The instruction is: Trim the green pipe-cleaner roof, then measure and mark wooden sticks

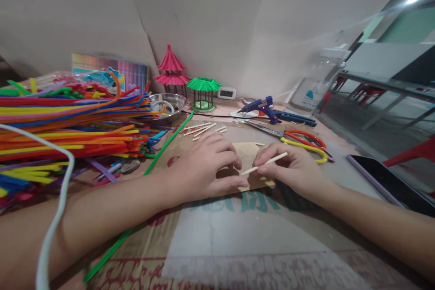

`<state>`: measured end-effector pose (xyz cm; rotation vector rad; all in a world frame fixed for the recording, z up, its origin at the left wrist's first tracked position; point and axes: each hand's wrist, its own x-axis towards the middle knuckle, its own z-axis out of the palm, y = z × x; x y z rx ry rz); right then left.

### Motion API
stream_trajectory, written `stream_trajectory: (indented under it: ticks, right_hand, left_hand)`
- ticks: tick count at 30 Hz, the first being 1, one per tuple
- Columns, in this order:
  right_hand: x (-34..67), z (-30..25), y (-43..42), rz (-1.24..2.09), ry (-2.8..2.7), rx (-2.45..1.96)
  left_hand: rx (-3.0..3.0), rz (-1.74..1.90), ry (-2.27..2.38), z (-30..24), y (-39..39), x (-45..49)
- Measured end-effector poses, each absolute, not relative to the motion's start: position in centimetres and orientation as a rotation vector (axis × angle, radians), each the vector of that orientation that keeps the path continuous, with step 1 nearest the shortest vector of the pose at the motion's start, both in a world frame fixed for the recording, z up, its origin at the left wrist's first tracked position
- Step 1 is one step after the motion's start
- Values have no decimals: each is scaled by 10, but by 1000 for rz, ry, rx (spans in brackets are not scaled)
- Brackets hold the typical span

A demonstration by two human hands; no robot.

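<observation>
the thin wooden stick (268, 162) looks about to be laid on the tan card piece (246, 152), which lies on the table at the middle of the scene, between the two hands. to do this well, i judge the card should be kept pinned flat so it cannot slide, and the stick should come down level, its near-left tip guided to the card's edge, not dropped.

the left hand (207, 167) lies palm down on the left part of the card, fingers close together and lightly curled, pressing and not gripping. the right hand (288, 167) pinches the stick between thumb and fingertips, the other fingers tucked under; the stick slants just above the card's right side. more loose sticks (204, 129) lie beyond the left hand, and the glue gun (265, 108) and scissors (299, 138) sit at the far right.
</observation>
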<state>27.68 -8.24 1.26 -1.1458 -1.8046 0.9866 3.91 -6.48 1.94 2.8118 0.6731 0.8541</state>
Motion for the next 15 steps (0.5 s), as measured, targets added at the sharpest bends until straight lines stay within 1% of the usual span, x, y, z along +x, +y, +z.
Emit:
stream_trajectory:
  ticks: [5,10,15]
  right_hand:
    - [275,12,-85,815,-1958,-1132]
    - [274,12,-88,562,-2126,-981]
    - [274,14,-88,475,-2221,-810]
  left_hand:
    - [2900,970,669,24,-69,39]
    - [2886,1075,734,30,-73,36]
    - [2845,1070,703,30,-74,37]
